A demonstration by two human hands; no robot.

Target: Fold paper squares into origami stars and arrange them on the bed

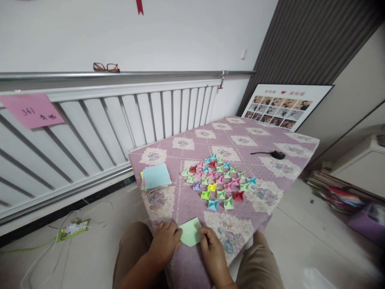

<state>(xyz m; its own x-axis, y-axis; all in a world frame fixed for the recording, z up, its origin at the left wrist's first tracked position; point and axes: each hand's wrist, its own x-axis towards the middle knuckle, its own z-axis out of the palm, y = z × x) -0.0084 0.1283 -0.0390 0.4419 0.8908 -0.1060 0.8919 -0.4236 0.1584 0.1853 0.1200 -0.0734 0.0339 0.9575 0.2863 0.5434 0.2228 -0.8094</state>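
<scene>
A light green sheet of paper [190, 233], folded at one or more corners, lies at the near end of the table between my hands. My left hand [165, 241] presses on its left edge with the fingers bent together. My right hand [211, 249] pinches its right edge between thumb and curled fingers. Just beyond it, many small folded paper shapes [221, 194] in green, pink, blue, red and yellow stand in slanting rows. A stack of square paper [157, 176], light blue on top, sits to the left of them.
The table wears a purple floral cloth [192, 154]. A black object with a thin handle or cord [277, 154] lies at the right. A photo board [279, 106] leans behind. The white radiator [144, 116] borders the left, with glasses [106, 68] above. A power strip [73, 229] is on the floor.
</scene>
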